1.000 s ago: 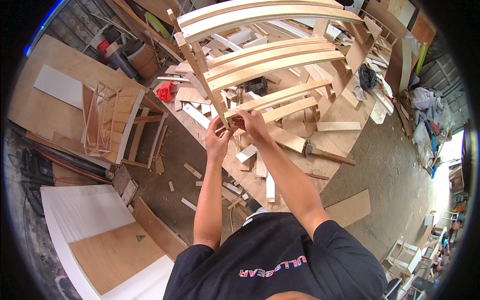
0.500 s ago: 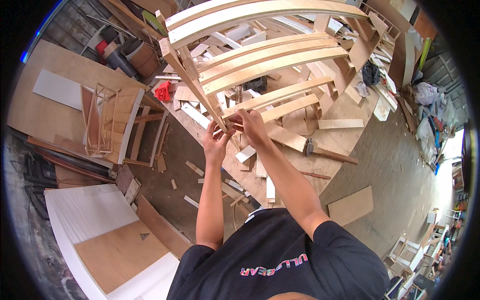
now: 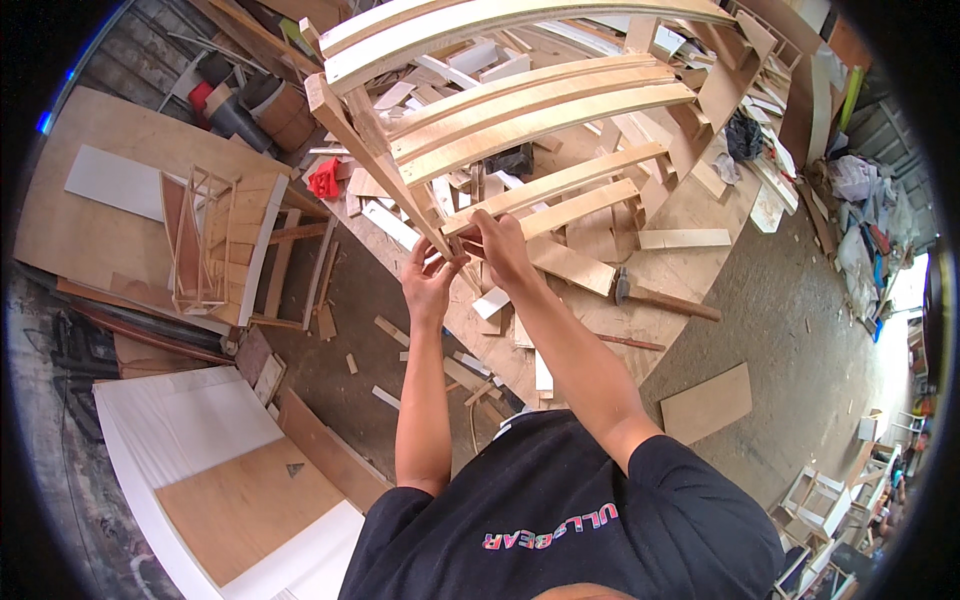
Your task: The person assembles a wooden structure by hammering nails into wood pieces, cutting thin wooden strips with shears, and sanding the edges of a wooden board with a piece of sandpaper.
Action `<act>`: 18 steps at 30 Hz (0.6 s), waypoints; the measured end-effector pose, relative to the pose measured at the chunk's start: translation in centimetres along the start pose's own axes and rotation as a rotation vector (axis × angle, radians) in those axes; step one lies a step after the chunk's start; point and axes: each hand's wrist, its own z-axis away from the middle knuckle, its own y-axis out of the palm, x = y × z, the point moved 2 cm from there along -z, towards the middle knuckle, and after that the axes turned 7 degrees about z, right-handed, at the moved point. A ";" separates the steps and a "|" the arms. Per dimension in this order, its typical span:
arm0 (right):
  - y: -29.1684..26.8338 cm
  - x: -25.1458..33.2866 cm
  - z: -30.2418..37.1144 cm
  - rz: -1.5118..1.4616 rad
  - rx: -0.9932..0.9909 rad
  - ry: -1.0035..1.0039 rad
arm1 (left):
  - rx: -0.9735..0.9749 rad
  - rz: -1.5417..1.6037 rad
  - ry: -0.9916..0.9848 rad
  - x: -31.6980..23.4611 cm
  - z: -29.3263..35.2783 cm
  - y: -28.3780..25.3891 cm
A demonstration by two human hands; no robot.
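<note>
A large frame of pale wood stands in front of me, with curved slats (image 3: 545,125) running across from a slanting upright (image 3: 375,145). My left hand (image 3: 430,285) is closed at the lower end of this upright, its fingers bent around the wood. Just right of it, my right hand (image 3: 497,248) is closed where the lowest slat meets the upright. The fingertips of both hands almost meet, and the right hand partly hides the joint. Whether a small piece sits between them I cannot make out.
The frame stands on a plywood worktop (image 3: 690,275) littered with wood offcuts. A hammer (image 3: 665,298) lies to the right of my right forearm. A red cloth (image 3: 323,180) rests at the worktop's left edge. Slatted wooden furniture (image 3: 245,240) stands at the left, and white-faced panels (image 3: 210,425) at the lower left.
The view has shifted slightly. Both hands stay at the same lower corner of the wooden frame, with only a small change in the fingers.
</note>
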 end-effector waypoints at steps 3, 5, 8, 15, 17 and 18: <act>0.0 -0.1 -0.2 0.012 -0.016 -0.018 | 0.008 0.011 0.001 0.1 -0.2 -0.2; 0.1 -0.3 -0.2 0.010 -0.022 -0.028 | 0.003 -0.023 0.006 0.5 -0.2 -0.6; 0.0 -0.3 -0.1 0.018 -0.034 -0.037 | -0.004 -0.140 0.035 0.7 -0.3 -0.7; 0.2 -0.2 0.1 0.043 -0.024 -0.065 | 0.115 0.381 0.052 1.5 -0.8 -2.8; 0.3 -0.1 0.2 0.046 -0.023 -0.048 | 0.130 0.404 0.000 1.3 -1.6 -3.9; 0.2 -0.2 0.1 0.045 -0.025 -0.037 | 0.100 0.313 -0.006 1.3 -1.8 -3.9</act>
